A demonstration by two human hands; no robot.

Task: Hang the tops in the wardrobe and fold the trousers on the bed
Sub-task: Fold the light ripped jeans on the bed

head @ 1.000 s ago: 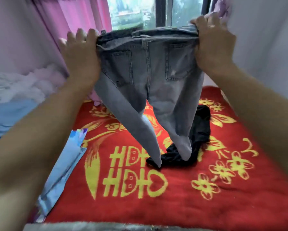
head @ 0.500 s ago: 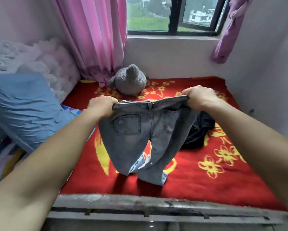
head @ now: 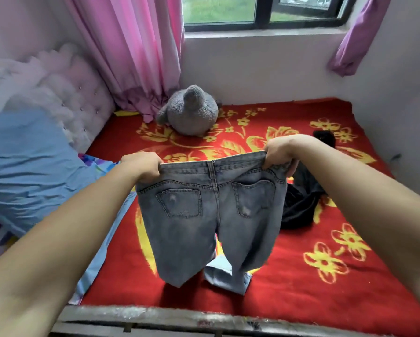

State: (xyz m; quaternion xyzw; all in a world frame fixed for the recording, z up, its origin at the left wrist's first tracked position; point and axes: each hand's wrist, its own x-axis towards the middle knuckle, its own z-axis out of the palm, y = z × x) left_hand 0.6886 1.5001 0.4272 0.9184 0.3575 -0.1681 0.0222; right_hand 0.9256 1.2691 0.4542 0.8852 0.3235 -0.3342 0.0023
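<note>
Grey-blue jeans (head: 211, 215) hang spread by the waistband over the red flowered bed cover (head: 301, 295), back pockets facing me. My left hand (head: 143, 165) grips the waistband's left corner and my right hand (head: 278, 152) grips its right corner. The leg ends crumple on the cover near the front edge. A dark garment (head: 301, 203) lies in a heap just right of the jeans, partly hidden behind them and my right forearm.
A grey plush toy (head: 189, 110) sits at the back by the pink curtain (head: 136, 52). A blue pillow (head: 24, 164) and tufted headboard (head: 70, 93) are on the left. The wall runs along the right, the bed frame edge (head: 179, 319) in front.
The jeans came down from in front of the window to low over the bed. Their legs now rest bunched on the cover. Both hands kept hold of the waistband.
</note>
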